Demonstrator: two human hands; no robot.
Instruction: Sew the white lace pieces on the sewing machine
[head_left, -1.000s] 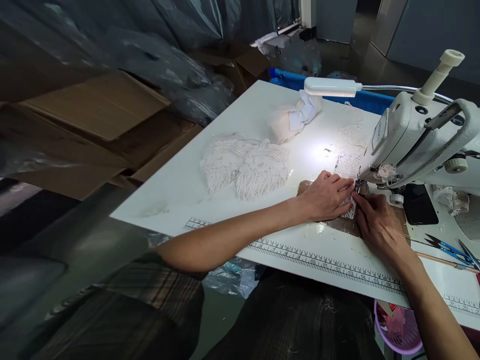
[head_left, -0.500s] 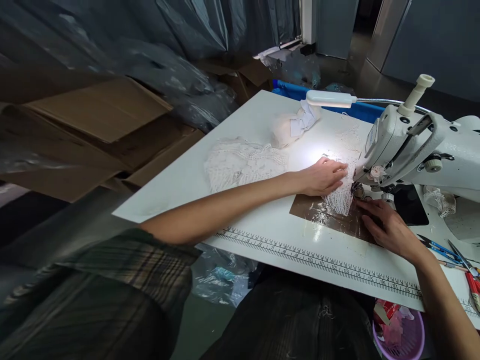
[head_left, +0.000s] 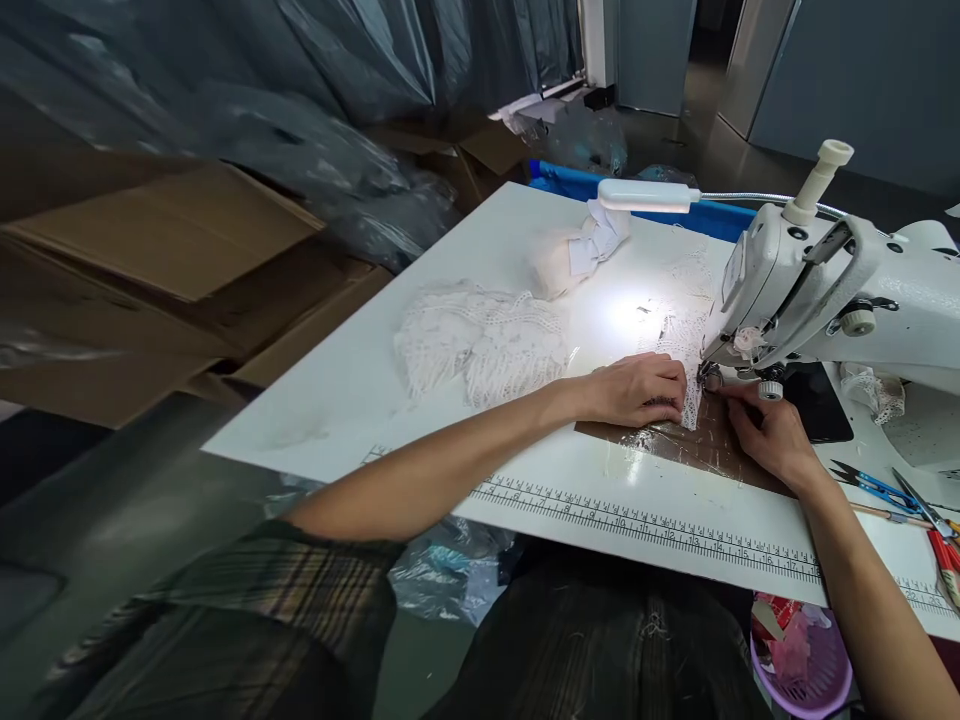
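My left hand rests on a strip of white lace, fingers curled down onto its lower left part. The lace runs up to the needle area of a white sewing machine. Just right of the presser foot, my right hand reaches in with its index finger forward and the other fingers bent. Whatever lies between its fingertips is too small to make out. Under both hands is a brown, shiny sheet. More white lace pieces lie left of my left hand.
A wrapped pale bundle sits at the back beneath a lamp. Blue snips and red-handled scissors lie at the right. A ruler strip follows the table's front edge. Cardboard boxes stand left; a purple basket is below.
My left hand has slid toward me and its fingers, flat before, are now curled on the lace. My right hand's fingers have drawn closer together beside the foot. The view has shifted slightly.
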